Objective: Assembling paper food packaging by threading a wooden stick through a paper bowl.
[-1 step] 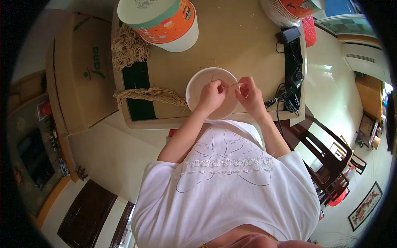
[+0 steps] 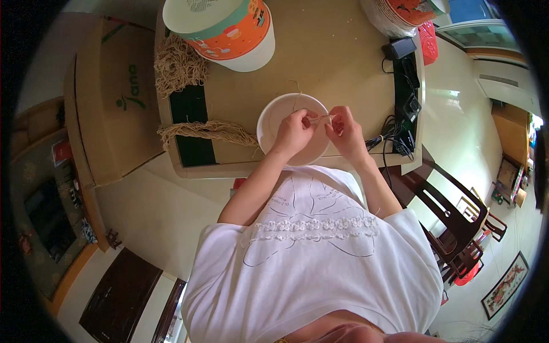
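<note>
Over a round white tub at the table's near edge, my left hand and my right hand work close together. A short stretch of thin tan twine runs between them, pinched in the fingertips of both. One loose end of twine trails over the tub's far rim onto the tabletop. Just left of the tub lies a long bundle of tan twine strands. Behind that, a tangled heap of the same twine rests by the table's left edge. My hands hide part of the tub's inside.
A large orange-and-white paper bucket stands at the far left of the brown table. Stacked paper tubs in plastic sit far right. Black adapters and cables line the right edge. A big cardboard box is left of the table.
The twine between my hands shows slightly more plainly. Otherwise hands and objects keep nearly the same places.
</note>
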